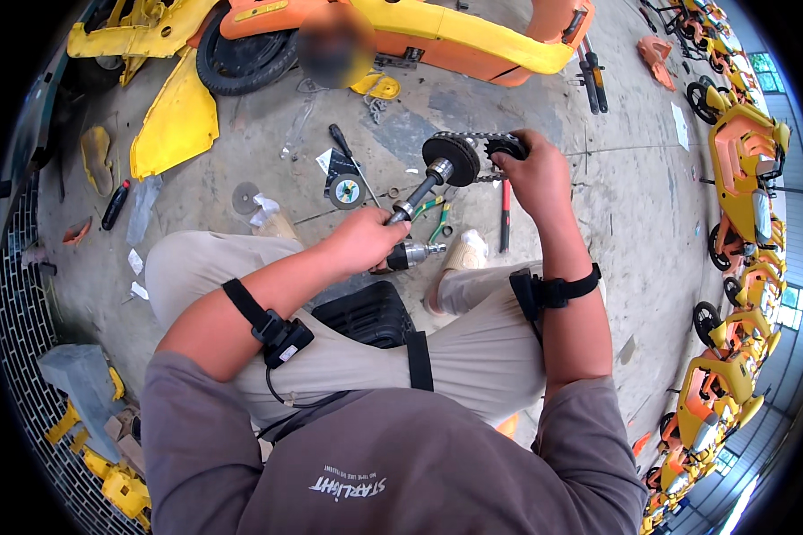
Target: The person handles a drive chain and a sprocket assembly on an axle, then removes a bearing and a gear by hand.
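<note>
We hold a long grey metal shaft (422,189), ringed with shiny collars, above the floor in front of our knees. At its far end sits a round, dark, thick-edged disc (451,160); a dark metal link chain (484,135) loops from it to a small black toothed wheel (500,145). Our left hand (372,239) has its fingers clamped around the shaft's near end, while our right hand (539,169) pinches the toothed wheel between thumb and fingers.

The shaft looks smooth and dull, the chain finely jointed. Near our left hand lies a silver-and-black power tool (408,256), beside green-handled pliers (443,219). A slim red-and-black bar (505,217) lies below the chain.

The grey concrete floor (611,214) is stained and cracked. A curved yellow plastic panel (180,120) lies ahead near a black rubber tyre (241,58); yellow-and-orange bikes (739,183) line the right side.
</note>
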{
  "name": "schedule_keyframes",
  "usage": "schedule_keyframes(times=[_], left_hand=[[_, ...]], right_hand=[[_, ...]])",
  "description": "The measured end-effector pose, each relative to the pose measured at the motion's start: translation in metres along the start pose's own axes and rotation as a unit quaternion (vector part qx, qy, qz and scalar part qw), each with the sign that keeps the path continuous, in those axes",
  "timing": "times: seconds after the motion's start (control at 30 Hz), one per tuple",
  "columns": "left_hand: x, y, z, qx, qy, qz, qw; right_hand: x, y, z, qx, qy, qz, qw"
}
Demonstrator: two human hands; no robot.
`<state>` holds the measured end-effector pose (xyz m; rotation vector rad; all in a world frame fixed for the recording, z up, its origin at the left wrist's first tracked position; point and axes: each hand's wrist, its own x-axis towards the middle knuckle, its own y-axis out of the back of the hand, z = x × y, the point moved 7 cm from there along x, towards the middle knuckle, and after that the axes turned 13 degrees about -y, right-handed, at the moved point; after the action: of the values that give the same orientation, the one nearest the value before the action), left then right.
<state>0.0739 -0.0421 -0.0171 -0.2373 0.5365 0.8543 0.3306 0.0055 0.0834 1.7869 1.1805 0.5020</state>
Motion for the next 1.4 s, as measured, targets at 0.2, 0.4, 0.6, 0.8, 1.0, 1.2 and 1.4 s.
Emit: schedule_keyframes(times=[0.2, 0.4, 0.6, 0.8, 1.0, 1.2, 1.4], left_hand=[[-0.003, 0.005, 0.005, -0.001, 0.011, 0.0, 1.0], [0.005, 0.009, -0.003, -0.01, -0.007, 0.005, 1.0], [0.01, 0.004, -0.008, -0.059, -0.014, 0.01, 0.998], [0.008, 0.003, 0.007, -0.17, -0.009, 0.02, 0.985], [0.005, 0.017, 0.026, -0.211, -0.04, 0.012, 0.977], [-0.003, 0.031, 0.03, -0.196, -0.05, 0.028, 0.979], [-0.019, 0.045, 0.048, -0.139, -0.067, 0.076, 0.985]], right_hand=[[0.004, -0.004, -0.006, 0.006, -0.004, 0.01, 1.0], [-0.002, -0.002, -0.024, 0.022, 0.027, 0.035, 0.999], [-0.003, 0.006, -0.028, 0.072, 0.042, 0.04, 0.996], [0.0, 0.02, -0.02, 0.106, 0.016, 0.025, 0.994], [0.008, 0.013, -0.004, 0.07, 0.041, 0.005, 0.997], [0.006, -0.004, -0.008, 0.033, 0.131, 0.058, 0.989], [0.011, -0.032, 0.002, 0.147, 0.075, 0.021, 0.986]])
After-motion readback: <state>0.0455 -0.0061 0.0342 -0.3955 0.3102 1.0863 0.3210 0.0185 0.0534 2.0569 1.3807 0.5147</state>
